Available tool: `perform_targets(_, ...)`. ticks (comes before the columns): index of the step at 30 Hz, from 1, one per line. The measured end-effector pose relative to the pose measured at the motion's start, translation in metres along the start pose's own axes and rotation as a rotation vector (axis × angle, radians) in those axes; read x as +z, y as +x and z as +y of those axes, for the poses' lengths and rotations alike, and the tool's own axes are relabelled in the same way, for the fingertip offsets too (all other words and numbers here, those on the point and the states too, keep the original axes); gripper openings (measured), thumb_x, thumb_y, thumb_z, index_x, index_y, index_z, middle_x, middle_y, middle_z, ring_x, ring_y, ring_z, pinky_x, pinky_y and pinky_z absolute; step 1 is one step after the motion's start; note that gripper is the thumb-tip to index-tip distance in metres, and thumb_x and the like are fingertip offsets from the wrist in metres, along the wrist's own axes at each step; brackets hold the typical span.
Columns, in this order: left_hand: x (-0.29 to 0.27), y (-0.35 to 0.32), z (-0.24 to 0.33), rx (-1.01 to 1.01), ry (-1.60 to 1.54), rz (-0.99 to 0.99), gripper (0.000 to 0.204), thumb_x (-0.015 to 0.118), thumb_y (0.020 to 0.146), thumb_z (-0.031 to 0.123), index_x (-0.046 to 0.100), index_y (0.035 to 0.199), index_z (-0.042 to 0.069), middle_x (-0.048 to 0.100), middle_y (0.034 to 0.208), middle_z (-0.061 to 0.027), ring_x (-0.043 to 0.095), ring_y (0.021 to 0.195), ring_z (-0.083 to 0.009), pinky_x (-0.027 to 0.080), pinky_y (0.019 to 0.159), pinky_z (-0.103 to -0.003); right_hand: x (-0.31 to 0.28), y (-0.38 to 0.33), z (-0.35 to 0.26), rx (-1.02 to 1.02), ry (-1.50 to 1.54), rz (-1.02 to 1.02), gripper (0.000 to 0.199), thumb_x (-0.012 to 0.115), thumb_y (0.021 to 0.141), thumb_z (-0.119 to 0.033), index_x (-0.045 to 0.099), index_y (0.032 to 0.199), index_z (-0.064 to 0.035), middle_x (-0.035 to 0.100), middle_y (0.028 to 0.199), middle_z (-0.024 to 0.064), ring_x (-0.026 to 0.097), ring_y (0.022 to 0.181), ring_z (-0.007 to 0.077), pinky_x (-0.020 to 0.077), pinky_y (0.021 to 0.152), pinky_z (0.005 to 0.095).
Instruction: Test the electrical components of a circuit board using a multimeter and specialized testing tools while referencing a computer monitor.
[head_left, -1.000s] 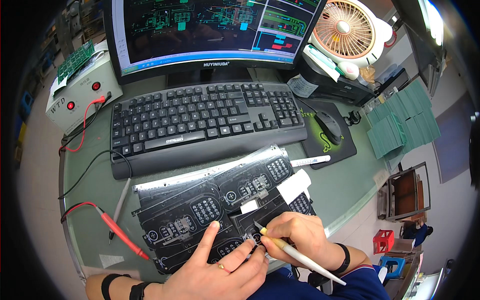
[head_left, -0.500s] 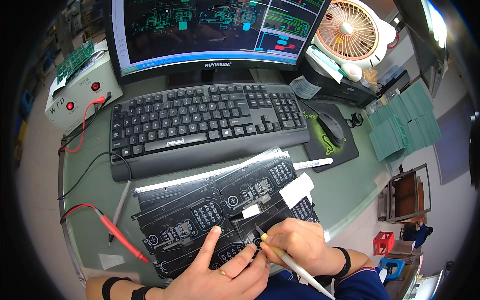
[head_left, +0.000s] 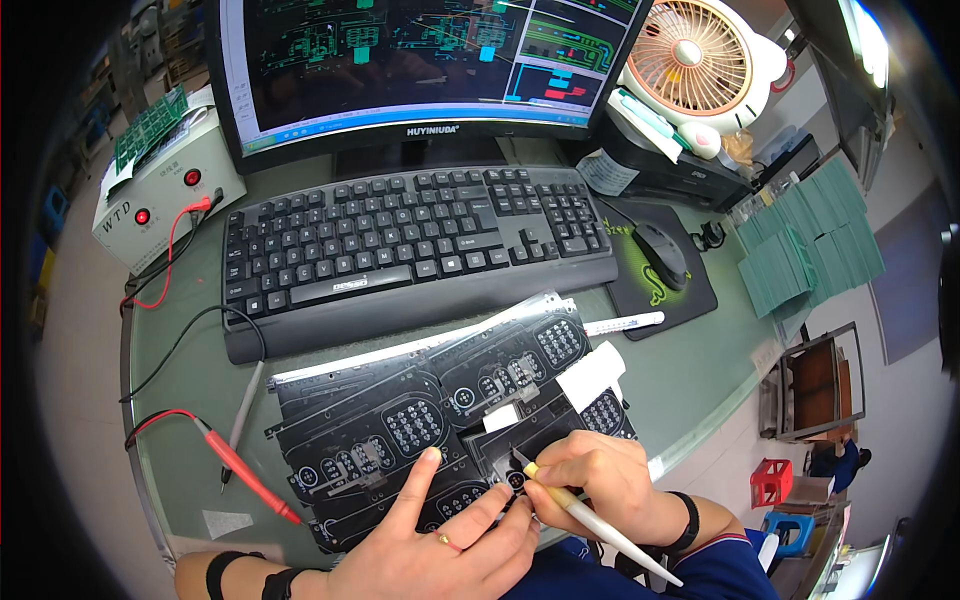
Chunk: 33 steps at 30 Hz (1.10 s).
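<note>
A black circuit board panel (head_left: 350, 415) lies tilted on the table in front of me, its round-cornered outlines filled with pale pads. My left hand (head_left: 440, 555) rests on its near edge, fingers spread, index finger stretched over the board. In my right hand (head_left: 605, 485) is a craft knife with a white handle (head_left: 625, 548) and a yellow collar, held like a pen. Its thin blade meets or hovers just over the panel's middle; contact cannot be made out. White paper pieces (head_left: 590, 377) lie on the panel's right part.
Behind the panel stand a black keyboard (head_left: 420, 290) and a monitor (head_left: 420, 145). A red test probe (head_left: 245, 475) and a grey probe (head_left: 240, 425) lie at left, near a white box (head_left: 165, 205). A mouse (head_left: 660, 255), white pen (head_left: 625, 323) and stacked green boards (head_left: 810, 240) are at right.
The craft knife's rear end has swung slightly to the right, and its blade has shifted a little. My left hand has stayed in nearly the same place on the panel.
</note>
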<state>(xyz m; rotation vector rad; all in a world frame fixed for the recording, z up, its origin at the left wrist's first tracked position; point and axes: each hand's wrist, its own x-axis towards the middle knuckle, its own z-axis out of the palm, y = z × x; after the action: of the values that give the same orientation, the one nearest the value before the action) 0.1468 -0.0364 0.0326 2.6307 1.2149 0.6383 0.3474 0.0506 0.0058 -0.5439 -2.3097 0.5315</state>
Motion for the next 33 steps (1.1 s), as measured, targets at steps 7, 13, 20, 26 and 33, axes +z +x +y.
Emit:
perform_targets(7,-0.003,0.001,0.003,-0.001,0.003,-0.005,0.029,0.055,0.082,0.019,0.065,0.106,0.008,0.060,0.111,-0.0032,0.054,0.113,-0.0184,0.034,0.103,-0.059,-0.001,0.001,-0.002,0.027,0.003,-0.017,0.026,0.075,0.069,0.001,0.054,0.083,-0.0007,0.061,0.074,0.0102,0.062,0.060,0.0226,0.0501,0.049,0.0289)
perform_targets(13,-0.004,0.001,0.003,-0.004,-0.002,-0.027,0.030,0.055,0.082,0.019,0.064,0.108,0.008,0.060,0.112,-0.0032,0.053,0.114,-0.0184,0.033,0.103,-0.059,-0.001,0.003,-0.004,0.043,0.019,-0.028,0.025,0.075,0.069,0.001,0.054,0.083,-0.0010,0.060,0.074,0.0099,0.062,0.062,0.0230,0.0506,0.051,0.0292)
perform_targets(20,0.011,-0.001,-0.008,0.086,0.184,0.038,0.018,0.052,0.087,0.028,0.065,0.096,0.019,0.060,0.105,0.0039,0.053,0.111,-0.0099,0.047,0.092,-0.058,-0.001,0.000,-0.001,-0.002,-0.057,-0.059,0.025,0.075,0.066,-0.006,0.057,0.082,-0.0013,0.060,0.080,0.0101,0.062,0.064,0.0223,0.0505,0.051,0.0289)
perform_targets(26,-0.003,0.001,0.003,-0.002,0.017,-0.022,0.030,0.055,0.082,0.020,0.064,0.109,0.009,0.060,0.113,-0.0032,0.053,0.115,-0.0184,0.033,0.103,-0.059,-0.003,0.000,0.000,-0.016,-0.071,-0.077,0.026,0.073,0.065,-0.008,0.059,0.085,-0.0016,0.060,0.081,0.0098,0.063,0.066,0.0215,0.0506,0.051,0.0284)
perform_targets(33,-0.004,0.002,0.003,-0.002,0.028,-0.022,0.030,0.056,0.081,0.020,0.064,0.108,0.010,0.060,0.113,-0.0022,0.053,0.114,-0.0180,0.033,0.104,-0.058,-0.018,0.006,0.000,-0.067,-0.036,-0.221,0.030,0.074,0.064,-0.010,0.065,0.092,-0.0045,0.062,0.084,0.0040,0.062,0.069,0.0172,0.0477,0.053,0.0250)
